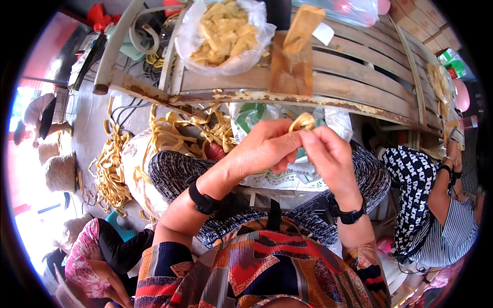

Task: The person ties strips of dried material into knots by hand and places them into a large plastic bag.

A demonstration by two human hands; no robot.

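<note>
My left hand (265,148) and my right hand (331,159) meet above my lap, fingertips almost touching. Between them both pinch a short yellow strip (303,121), bent into a small loop that rises over the fingers. Below the hands, a white printed sack (285,180) lies open across my lap, with green and clear plastic (250,115) inside it. Long yellow strips (173,131) hang over a pale bulging sack (134,173) beside my left knee. What the sack on my lap holds is mostly hidden behind my hands.
Ahead, a slatted wooden bench (346,82) with a rusty metal edge bears a plastic bag of yellow pieces (227,34) and a wooden board (290,81) with an upright block (304,29). More strips (111,173) lie left. A person (443,215) sits right; another (88,261) sits lower left.
</note>
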